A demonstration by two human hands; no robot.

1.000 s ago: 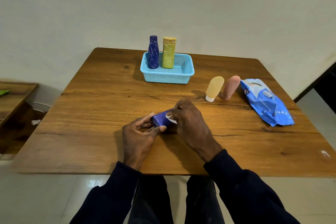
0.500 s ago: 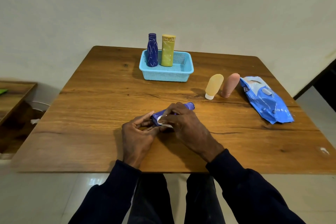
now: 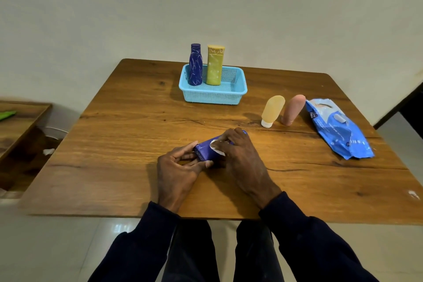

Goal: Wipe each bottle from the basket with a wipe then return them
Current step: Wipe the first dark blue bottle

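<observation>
Left fingers clamp the bottle at nine o'clock, steadying it so my right fingers can pinch the wipe against it.

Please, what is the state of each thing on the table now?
Purple bottle: lying, gripped by left hand.
Wipe: pressed on it by right hand.
Blue bottle: upright in basket.
Yellow bottle: upright in basket.
Orange tube: standing cap-down.
Pink tube: standing on end.
Wipes pack: lying flat.

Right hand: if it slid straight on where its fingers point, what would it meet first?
Past the bottle and wipe under it, the right hand crosses bare table and probably meets the basket front wall; depth is unclear.
</observation>
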